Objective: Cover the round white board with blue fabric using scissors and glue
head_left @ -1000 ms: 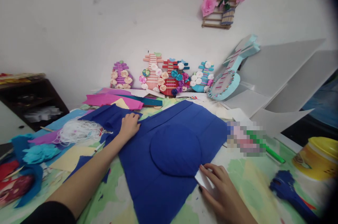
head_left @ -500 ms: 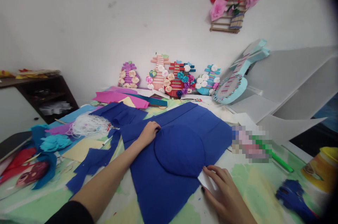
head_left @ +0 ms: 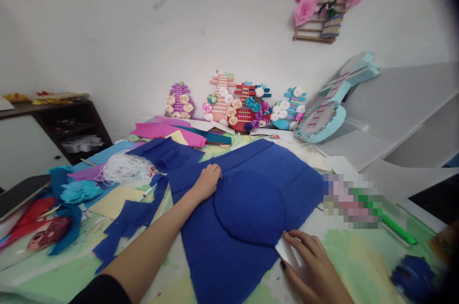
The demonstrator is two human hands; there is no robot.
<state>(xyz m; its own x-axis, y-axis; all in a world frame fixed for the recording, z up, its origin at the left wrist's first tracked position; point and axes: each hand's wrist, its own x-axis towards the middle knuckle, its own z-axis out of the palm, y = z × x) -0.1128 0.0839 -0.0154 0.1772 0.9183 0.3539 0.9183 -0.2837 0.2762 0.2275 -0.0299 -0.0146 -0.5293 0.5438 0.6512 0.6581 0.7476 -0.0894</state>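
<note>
A large sheet of dark blue crepe paper (head_left: 229, 266) lies on the table in front of me. On top of it is a round piece covered in the same blue (head_left: 251, 208), with a white strip (head_left: 289, 252) sticking out at its lower right. My left hand (head_left: 208, 181) has its fingers curled against the round piece's upper left edge; what the fingertips grip is partly hidden. The white strip is held between the thumb and fingers of my right hand (head_left: 311, 258).
Blue paper scraps (head_left: 131, 218), a heap of white string (head_left: 127, 168) and a turquoise paper flower (head_left: 81, 190) lie to the left. Several flower-trimmed paper guitars (head_left: 245, 108) stand along the wall. At right are a green stick (head_left: 399, 230) and a blue tape dispenser (head_left: 412, 277).
The view has shifted slightly, so most things sit a little further right. Both hands keep their places on the round piece and the white strip.
</note>
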